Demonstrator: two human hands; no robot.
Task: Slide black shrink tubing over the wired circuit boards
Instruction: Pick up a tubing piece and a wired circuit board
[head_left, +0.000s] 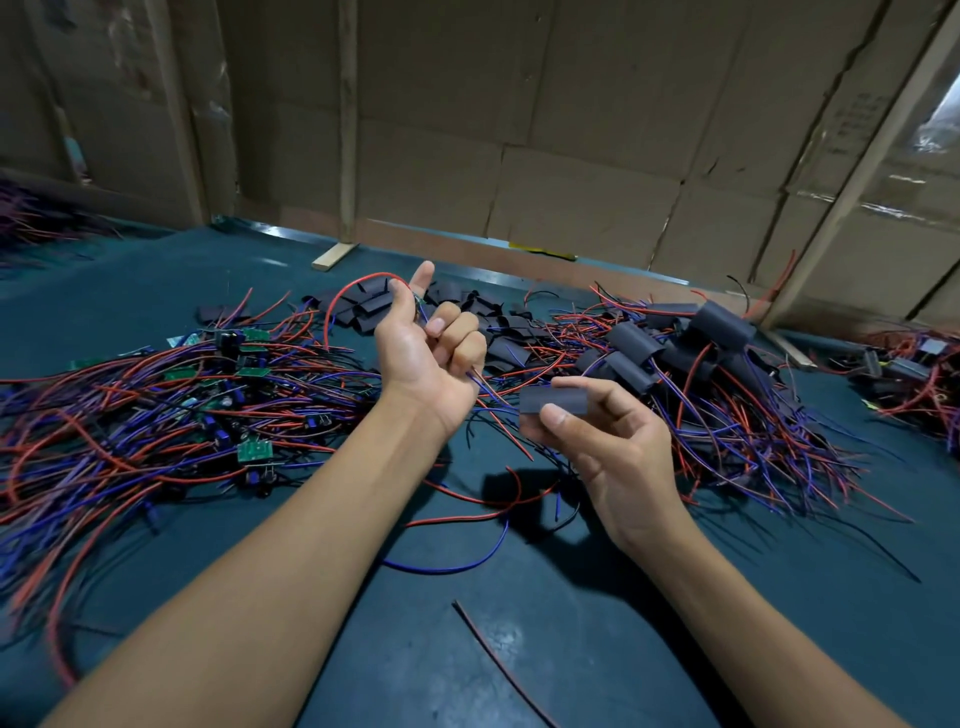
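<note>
While a heap of bare boards (249, 371) is lying untouched at the left of the counter (519, 649), a person is readying one more unit for its sleeve. Left hand (426, 348) is raised above the wires, its grip curling round a red wire (345, 296) and a blue one; the board on them is barely showing between the fingers, too hidden to describe. Right hand (597, 441) is pinching a flat piece of tubing (553, 401) between thumb and fingers, just beside the left wrist, with the loose wire ends hanging close to it. Nothing is threaded through this piece yet. Behind, cut tubing (415, 306) is lying in a pile, and at the right sleeved boards (675, 348) are stacking up. Judging by the two heaps, the job is looking well under way, with many boards left to cover.
</note>
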